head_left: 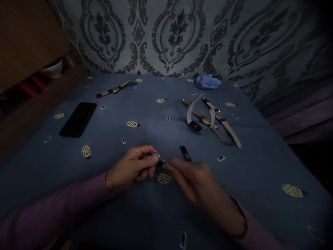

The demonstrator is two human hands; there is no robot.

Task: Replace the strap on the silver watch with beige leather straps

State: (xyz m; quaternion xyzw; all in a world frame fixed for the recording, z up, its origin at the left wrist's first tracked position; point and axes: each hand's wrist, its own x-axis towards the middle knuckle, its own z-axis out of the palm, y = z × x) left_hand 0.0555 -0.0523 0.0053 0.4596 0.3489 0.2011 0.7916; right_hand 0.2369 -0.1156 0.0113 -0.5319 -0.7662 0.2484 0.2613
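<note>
Patterned grey wallpaper (pixel 177 33), wooden cabinet (pixel 30 36), blue-covered table (pixel 114 116), dim light

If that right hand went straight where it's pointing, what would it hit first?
Probably the shiny object gripped by the left hand, just ahead of the right hand; depth is unclear.

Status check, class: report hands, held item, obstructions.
Left hand pinching apparent wristwatch. Right hand at it, grip unclear. Black strip beside right hand, not between hands.

You have open counter (pixel 148 104) from your left hand (pixel 135 164) up the middle to the far edge, where the wall (pixel 177 33) stops you. Toward the right edge, the white-strapped watch (pixel 195 126), standing looped, the gold watch (pixel 205 120) and the round watch (pixel 219 114) block you. On the left, you meet the phone (pixel 78 119).
</note>
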